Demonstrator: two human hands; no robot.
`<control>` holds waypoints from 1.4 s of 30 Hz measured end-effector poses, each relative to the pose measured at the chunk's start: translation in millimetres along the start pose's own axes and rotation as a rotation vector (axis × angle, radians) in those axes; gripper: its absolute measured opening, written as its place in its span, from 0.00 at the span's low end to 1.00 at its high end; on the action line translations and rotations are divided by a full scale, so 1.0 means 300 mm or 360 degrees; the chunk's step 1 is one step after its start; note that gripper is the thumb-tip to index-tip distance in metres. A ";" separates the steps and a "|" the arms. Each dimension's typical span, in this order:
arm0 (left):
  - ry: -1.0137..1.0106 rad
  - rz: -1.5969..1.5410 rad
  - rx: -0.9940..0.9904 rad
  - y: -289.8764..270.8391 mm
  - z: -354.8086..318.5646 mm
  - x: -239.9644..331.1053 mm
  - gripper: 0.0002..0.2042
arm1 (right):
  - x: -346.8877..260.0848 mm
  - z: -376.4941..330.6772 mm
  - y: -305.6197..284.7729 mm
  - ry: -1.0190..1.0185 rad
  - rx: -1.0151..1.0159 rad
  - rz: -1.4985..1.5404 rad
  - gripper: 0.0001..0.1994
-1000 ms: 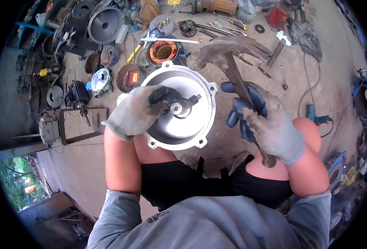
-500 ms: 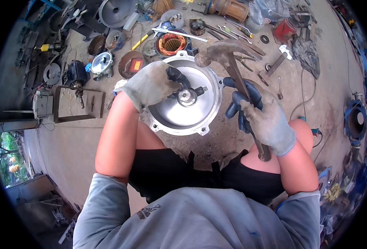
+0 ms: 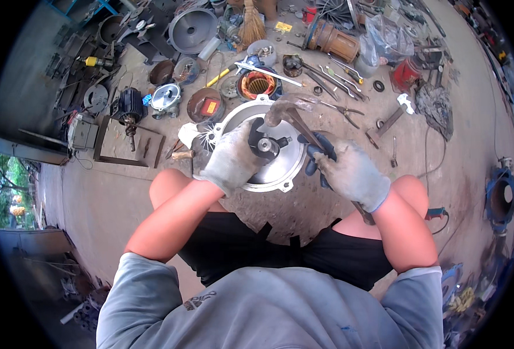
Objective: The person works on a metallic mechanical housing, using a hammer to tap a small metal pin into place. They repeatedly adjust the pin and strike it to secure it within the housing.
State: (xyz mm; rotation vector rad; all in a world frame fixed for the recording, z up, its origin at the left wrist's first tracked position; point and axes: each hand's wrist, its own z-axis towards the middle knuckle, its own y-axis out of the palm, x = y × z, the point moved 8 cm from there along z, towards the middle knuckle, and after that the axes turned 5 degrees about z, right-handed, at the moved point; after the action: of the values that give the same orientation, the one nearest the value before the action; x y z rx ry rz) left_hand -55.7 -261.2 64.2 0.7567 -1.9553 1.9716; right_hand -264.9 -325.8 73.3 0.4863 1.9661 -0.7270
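Observation:
A round silver motor end cover (image 3: 280, 168) rests on the ground between my knees. My left hand (image 3: 232, 160), in a grey glove, lies on its left side with the fingers around a small dark part at the hub (image 3: 267, 148). My right hand (image 3: 350, 171), also gloved, grips the wooden handle of a hammer (image 3: 294, 119). The hammer's metal head sits just above the hub at the cover's top edge.
Motor parts crowd the ground ahead: a copper-wound stator (image 3: 257, 85), a grey round housing (image 3: 193, 29), a black motor (image 3: 130, 104), pliers and wrenches (image 3: 332, 81), a red can (image 3: 406, 74), a broom (image 3: 251, 26). A blue ring housing (image 3: 501, 200) lies at right.
The view has tilted and shifted, so the cover and hands sit lower and more central. The hammer head has come down closer to the hub. Both hands keep their hold.

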 end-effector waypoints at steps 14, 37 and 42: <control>0.0327 0.0146 -0.0138 0.000 0.054 -0.035 0.28 | 0.004 -0.024 -0.012 -0.0003 -0.0021 -0.0135 0.11; 0.0619 0.0120 -0.0408 -0.010 0.067 0.049 0.38 | 0.051 -0.108 0.012 -0.0391 0.0236 -0.0588 0.08; 0.0624 0.0114 -0.0358 -0.004 0.061 0.043 0.44 | -0.026 -0.140 0.008 -0.0410 0.0293 -0.0462 0.09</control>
State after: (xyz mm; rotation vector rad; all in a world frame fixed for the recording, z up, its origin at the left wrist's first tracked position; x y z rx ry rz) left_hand -62.4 -281.5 71.3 0.2255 -1.9340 1.7347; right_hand -286.8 -296.3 95.1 0.2024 1.7522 -1.1045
